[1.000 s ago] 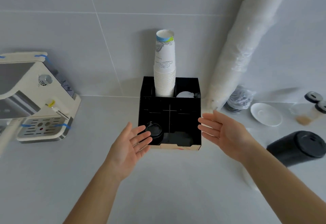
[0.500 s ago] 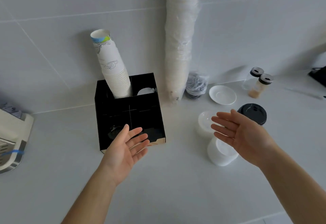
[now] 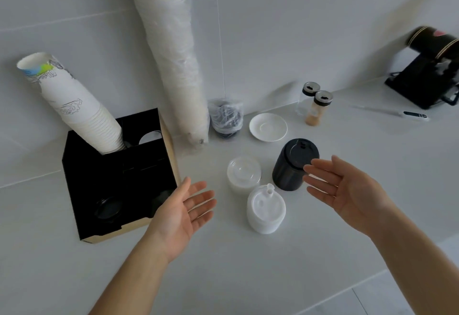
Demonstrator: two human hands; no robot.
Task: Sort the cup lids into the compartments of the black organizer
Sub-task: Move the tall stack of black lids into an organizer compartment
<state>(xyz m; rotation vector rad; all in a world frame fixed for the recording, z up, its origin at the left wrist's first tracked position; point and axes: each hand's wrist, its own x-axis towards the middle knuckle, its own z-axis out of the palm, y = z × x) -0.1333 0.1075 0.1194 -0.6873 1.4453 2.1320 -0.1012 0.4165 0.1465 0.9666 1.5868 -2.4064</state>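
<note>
The black organizer [image 3: 119,180] holds one black lid [image 3: 108,207] in front. Both hands, left hand [image 3: 181,213] and right hand [image 3: 347,190], hover empty, fingers spread. Three lid stacks [image 3: 265,211] wait on the table [image 3: 248,270], unsorted.

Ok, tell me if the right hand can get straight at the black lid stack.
Probably yes. The right hand is open and empty, its fingertips already in front of the black lid stack. Nothing stands between them; the clear lids and white lids sit off to the stack's other side.
</note>
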